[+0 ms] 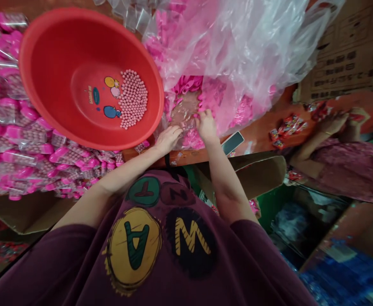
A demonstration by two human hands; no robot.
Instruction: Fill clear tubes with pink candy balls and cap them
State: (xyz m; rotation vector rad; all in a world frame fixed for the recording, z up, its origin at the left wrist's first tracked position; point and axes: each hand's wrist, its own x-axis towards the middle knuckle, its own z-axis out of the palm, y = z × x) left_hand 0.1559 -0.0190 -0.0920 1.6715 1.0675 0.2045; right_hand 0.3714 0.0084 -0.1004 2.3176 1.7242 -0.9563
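Note:
My left hand (170, 139) is at the table's front edge, just right of a red plastic basin (92, 25). Its fingers are drawn together by some clear plastic, and what they hold is too small to make out. Close to it, my right hand (207, 125) has its fingers curled in a pinch at a small pink piece, beside the pink plastic parts (209, 95). These parts lie heaped under and around a clear plastic bag (237, 38). Pale pink beads (133, 100) rest in one side of the basin.
Pink-capped clear bottles filled with beads (23, 136) are piled at left. A phone (232, 143) lies right of my right forearm. Red-wrapped packets (288, 127) sit farther right, near another person's hands (334, 123). An open cardboard box (259, 172) stands below the table edge.

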